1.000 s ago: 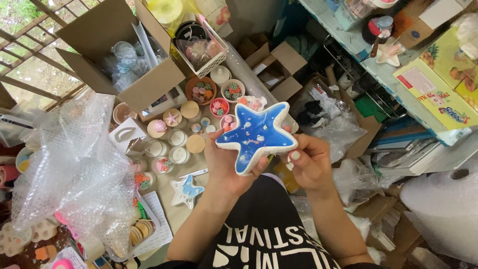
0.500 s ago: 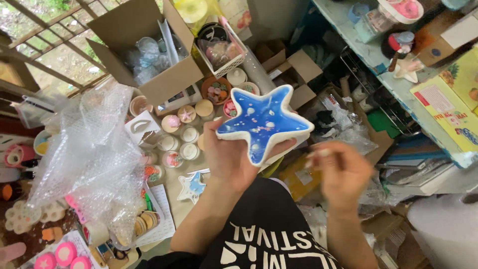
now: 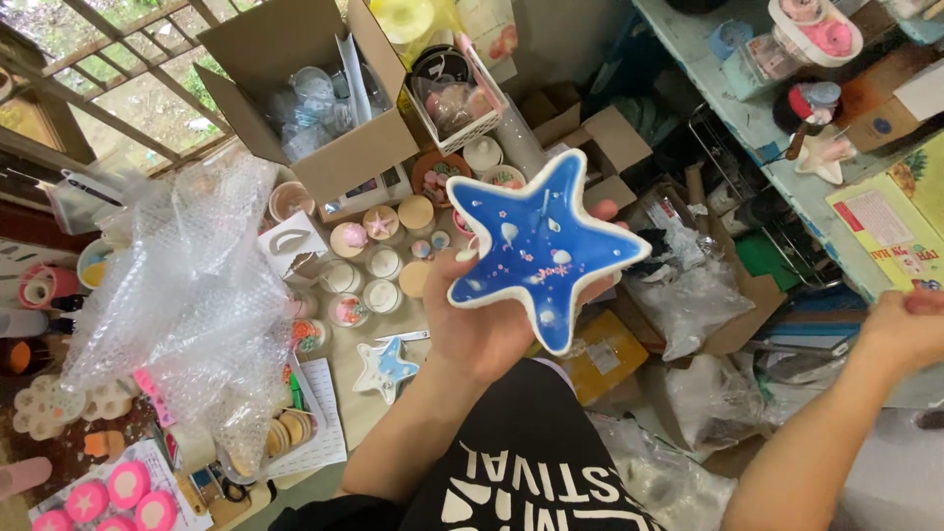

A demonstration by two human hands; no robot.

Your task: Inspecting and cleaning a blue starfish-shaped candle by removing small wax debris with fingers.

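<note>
Left hand [image 3: 492,329] palm-up, cupped under a star-shaped white dish filled with glossy blue resin [image 3: 544,248]; fingers curled round its lower edge, one fingertip showing past the right arm of the star. Dish held above the lap, tilted toward the camera, small white shells and pink specks set in the blue. Right hand [image 3: 910,329] far off at the right frame edge, well apart from the dish, reaching toward the pale blue shelf [image 3: 787,187]; fingers cut off by the frame, so grip not readable.

Below and left of the dish: low table [image 3: 364,393] crowded with small round pots in white, cream and pink [image 3: 379,265]. Smaller star-shaped blue-and-white dish [image 3: 383,366] flat on the table, near the left forearm. Large crumpled sheet of clear bubble wrap [image 3: 187,305] heaped at the table's left side. Open brown cardboard box with clear wrapped items inside [image 3: 315,98] beyond the pots. White slotted basket with round pieces [image 3: 454,98] beside the box. Pink shell-shaped moulded pieces [image 3: 108,492] at bottom left. Black garment with white lettering [image 3: 531,462] across the lap.
</note>
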